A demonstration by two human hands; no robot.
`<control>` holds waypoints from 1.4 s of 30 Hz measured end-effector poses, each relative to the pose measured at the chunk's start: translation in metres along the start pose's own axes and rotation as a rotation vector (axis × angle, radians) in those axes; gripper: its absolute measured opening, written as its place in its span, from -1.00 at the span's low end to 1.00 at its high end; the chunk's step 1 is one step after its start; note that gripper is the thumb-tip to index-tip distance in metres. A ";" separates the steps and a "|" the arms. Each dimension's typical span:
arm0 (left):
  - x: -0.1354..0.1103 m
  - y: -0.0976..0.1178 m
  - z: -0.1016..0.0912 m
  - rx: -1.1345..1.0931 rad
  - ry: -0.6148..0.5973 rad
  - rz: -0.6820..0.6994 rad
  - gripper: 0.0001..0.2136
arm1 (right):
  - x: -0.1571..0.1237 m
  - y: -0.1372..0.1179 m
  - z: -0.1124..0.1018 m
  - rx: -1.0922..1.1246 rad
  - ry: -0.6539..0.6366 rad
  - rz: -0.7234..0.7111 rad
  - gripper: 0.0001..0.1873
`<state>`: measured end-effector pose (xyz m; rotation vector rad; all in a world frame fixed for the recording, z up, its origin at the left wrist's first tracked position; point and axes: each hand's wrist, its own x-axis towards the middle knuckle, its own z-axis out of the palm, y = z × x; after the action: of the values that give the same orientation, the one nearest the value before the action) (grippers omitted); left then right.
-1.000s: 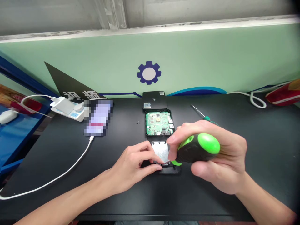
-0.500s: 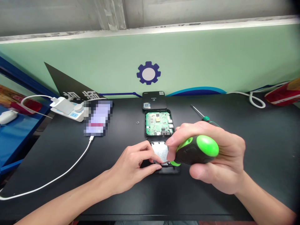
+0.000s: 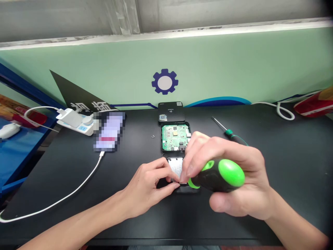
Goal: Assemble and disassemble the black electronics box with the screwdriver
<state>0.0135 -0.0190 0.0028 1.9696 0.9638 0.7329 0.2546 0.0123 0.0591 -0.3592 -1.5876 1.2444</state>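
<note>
My right hand [image 3: 234, 151] is wrapped round the handle of a black and bright green screwdriver [image 3: 214, 177], which points left and down. Its tip is hidden behind my right fingertips. My left hand [image 3: 151, 182] has thumb and fingers drawn together at the same spot, and what they pinch, if anything, cannot be made out. Both sets of fingertips meet over a black casing part [image 3: 186, 189] with a silver metal plate [image 3: 174, 166] in it. Just beyond lies an open black case holding a green circuit board [image 3: 170, 137], partly covered by my right hand.
A black box-like part [image 3: 173, 113] lies behind the board. Small screws [image 3: 153, 136] rest to its left. A second screwdriver [image 3: 229, 132] lies on the right. A phone [image 3: 109, 132] on a white cable [image 3: 78, 187] and a power strip [image 3: 78, 121] occupy the left.
My right hand has shifted slightly, its fingers moving down and left towards the screwdriver's tip and covering the shaft. The handle has tilted a little lower. My left hand has hardly moved.
</note>
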 end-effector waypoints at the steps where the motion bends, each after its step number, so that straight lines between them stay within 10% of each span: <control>1: 0.000 0.000 0.001 0.002 -0.003 -0.009 -0.93 | -0.001 -0.002 0.000 0.060 -0.007 0.033 -0.67; 8: 0.001 0.003 0.000 -0.028 -0.029 -0.035 -0.88 | -0.008 -0.023 -0.002 0.220 -0.101 0.304 -0.74; 30: 0.003 0.009 -0.002 -0.041 -0.069 -0.117 -0.85 | -0.010 -0.028 -0.002 0.299 -0.109 0.392 -0.45; 42: 0.000 -0.005 -0.005 0.102 -0.023 0.029 -0.88 | -0.012 -0.021 -0.003 0.493 -0.077 0.394 -0.65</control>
<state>0.0081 -0.0152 0.0014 2.0803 0.9777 0.6874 0.2688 -0.0035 0.0700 -0.3157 -1.2474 1.9180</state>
